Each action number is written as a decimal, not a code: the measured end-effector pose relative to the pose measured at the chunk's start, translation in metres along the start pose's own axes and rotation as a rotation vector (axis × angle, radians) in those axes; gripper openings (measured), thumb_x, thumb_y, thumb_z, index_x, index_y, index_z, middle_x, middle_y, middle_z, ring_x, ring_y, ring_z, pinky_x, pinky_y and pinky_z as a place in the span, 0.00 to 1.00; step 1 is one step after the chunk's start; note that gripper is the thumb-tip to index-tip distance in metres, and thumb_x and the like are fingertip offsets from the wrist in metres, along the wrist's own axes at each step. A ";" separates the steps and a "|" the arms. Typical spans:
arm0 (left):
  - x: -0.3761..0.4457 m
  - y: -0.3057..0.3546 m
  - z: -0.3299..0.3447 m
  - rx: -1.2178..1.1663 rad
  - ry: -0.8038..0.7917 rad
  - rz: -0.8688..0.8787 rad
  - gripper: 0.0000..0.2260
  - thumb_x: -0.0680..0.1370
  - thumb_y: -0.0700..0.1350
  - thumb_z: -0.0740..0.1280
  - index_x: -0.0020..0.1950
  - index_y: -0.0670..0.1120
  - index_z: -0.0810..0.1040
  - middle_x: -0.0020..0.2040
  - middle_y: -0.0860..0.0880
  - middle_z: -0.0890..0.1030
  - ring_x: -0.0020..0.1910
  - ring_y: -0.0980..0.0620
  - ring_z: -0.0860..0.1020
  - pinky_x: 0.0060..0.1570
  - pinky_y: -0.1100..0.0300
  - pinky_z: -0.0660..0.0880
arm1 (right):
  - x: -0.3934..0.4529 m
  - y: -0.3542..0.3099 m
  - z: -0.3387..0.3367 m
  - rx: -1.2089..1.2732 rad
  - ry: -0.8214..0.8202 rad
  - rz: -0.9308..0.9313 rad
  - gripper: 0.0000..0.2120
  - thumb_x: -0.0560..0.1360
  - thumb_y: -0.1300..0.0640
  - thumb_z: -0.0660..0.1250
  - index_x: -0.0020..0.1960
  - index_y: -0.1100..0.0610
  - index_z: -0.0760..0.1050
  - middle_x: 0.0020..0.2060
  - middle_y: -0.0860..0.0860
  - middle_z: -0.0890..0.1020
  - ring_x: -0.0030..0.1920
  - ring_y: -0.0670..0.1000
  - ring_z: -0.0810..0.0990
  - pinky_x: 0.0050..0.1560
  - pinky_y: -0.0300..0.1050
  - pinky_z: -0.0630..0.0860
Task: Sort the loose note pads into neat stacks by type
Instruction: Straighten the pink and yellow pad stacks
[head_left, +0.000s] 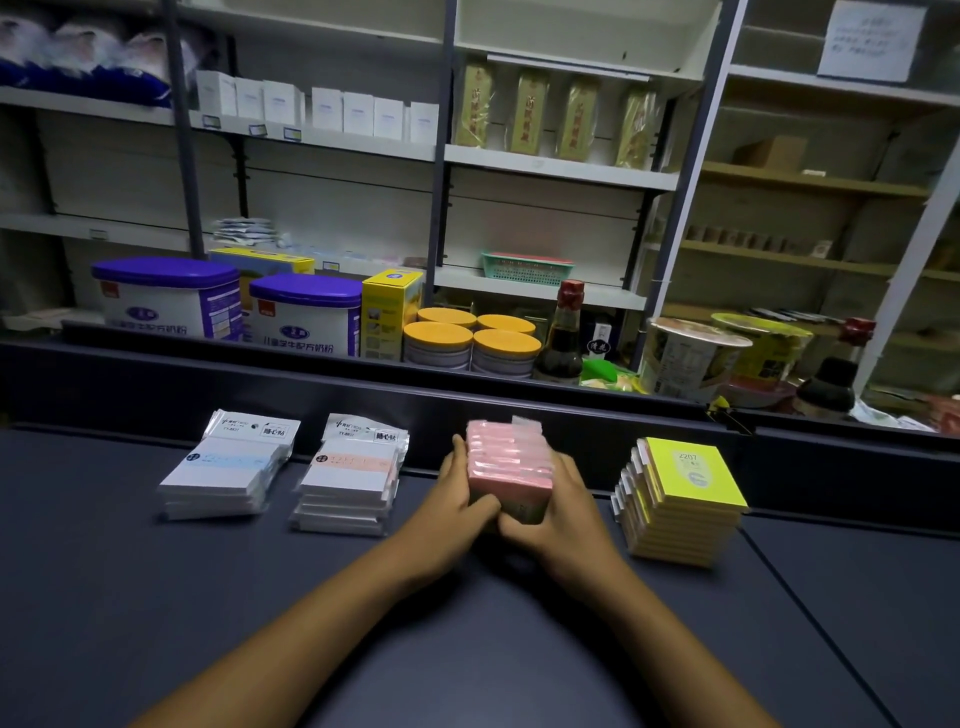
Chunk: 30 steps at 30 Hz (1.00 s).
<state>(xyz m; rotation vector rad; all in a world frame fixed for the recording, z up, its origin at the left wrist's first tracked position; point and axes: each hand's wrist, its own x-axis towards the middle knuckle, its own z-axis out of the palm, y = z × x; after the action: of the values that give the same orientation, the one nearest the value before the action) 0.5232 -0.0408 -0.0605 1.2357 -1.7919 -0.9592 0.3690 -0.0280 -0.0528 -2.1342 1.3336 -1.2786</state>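
Pink note pads (511, 462): stack on the counter (156, 597), between the peach-banded stack (350, 483) and yellow stack (685, 499), clamped between my left hand (457, 499) and right hand (563, 512). Squaring step in hand; next, release without disturbing alignment.

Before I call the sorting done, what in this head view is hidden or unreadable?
- Pink stack: the near face and base are covered by the left hand and right hand; the top is motion-blurred, so its pad count and alignment are unclear.
- Yellow stack: the cover print is too small to read.
- White-blue stack and white-orange stack: the label text is too small to read.
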 end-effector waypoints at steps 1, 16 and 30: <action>0.001 -0.003 0.000 0.017 -0.024 -0.008 0.36 0.79 0.37 0.60 0.80 0.43 0.41 0.81 0.50 0.47 0.78 0.58 0.48 0.75 0.63 0.49 | 0.000 0.001 0.001 -0.002 -0.018 -0.003 0.30 0.66 0.61 0.77 0.59 0.37 0.71 0.56 0.33 0.73 0.59 0.39 0.70 0.61 0.28 0.65; 0.003 -0.001 -0.011 -0.488 0.153 0.005 0.36 0.62 0.51 0.76 0.68 0.47 0.70 0.61 0.47 0.80 0.61 0.53 0.79 0.61 0.60 0.75 | 0.009 0.000 -0.022 0.396 -0.108 0.250 0.38 0.65 0.54 0.78 0.72 0.56 0.69 0.59 0.53 0.82 0.56 0.49 0.83 0.55 0.42 0.80; 0.000 -0.004 -0.019 -0.124 -0.009 0.003 0.44 0.57 0.56 0.75 0.71 0.50 0.64 0.67 0.50 0.71 0.62 0.58 0.76 0.60 0.63 0.75 | 0.009 0.008 -0.034 0.440 -0.144 0.281 0.43 0.65 0.74 0.76 0.73 0.50 0.64 0.63 0.50 0.77 0.59 0.46 0.81 0.55 0.40 0.79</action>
<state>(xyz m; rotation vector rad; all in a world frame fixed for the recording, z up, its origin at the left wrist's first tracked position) 0.5417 -0.0451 -0.0552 1.1522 -1.7138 -1.0592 0.3378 -0.0334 -0.0350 -1.6403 1.1196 -1.1514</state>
